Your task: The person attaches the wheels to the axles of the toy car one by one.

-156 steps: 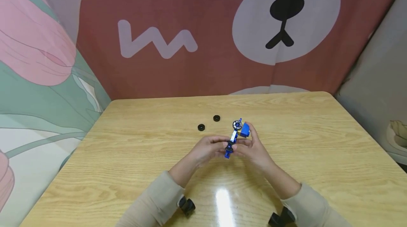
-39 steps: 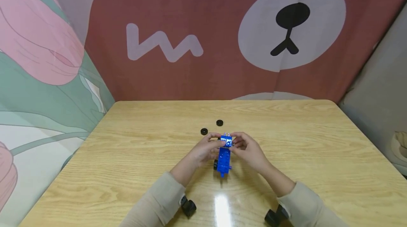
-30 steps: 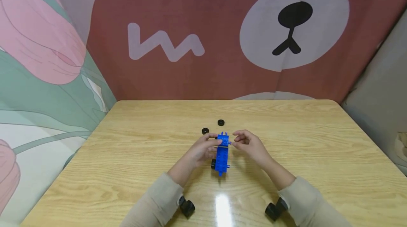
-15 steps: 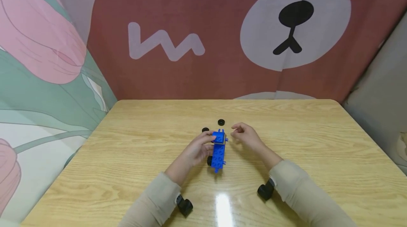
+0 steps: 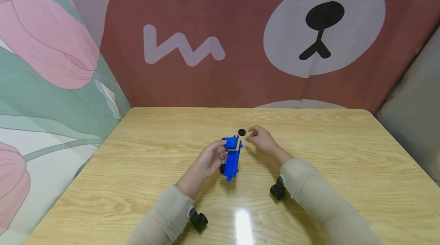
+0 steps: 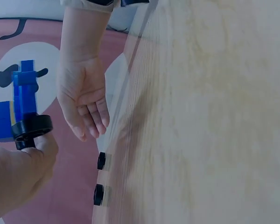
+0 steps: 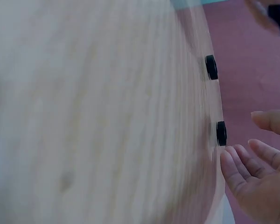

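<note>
My left hand (image 5: 210,158) grips a blue toy car (image 5: 232,161) with a yellow strip near its front, holding it above the table. Black wheels (image 6: 32,127) sit along the car's left side; on its right side bare blue axle pegs stick out. My right hand (image 5: 262,139) reaches past the car with fingers relaxed and nothing in them. Its fingertips are close beside a loose black wheel (image 5: 242,132) lying on the table. A second loose wheel (image 7: 211,67) shows in both wrist views; in the head view the car and left hand hide it.
The wooden table (image 5: 326,142) lies beneath both hands, its far edge against a reddish-brown curtain (image 5: 240,84) with a bear print. A black camera is strapped to each wrist.
The car was turned in both hands earlier. My right hand then let go and moved forward toward the far wheel, while my left hand drew the car slightly left and tilted it.
</note>
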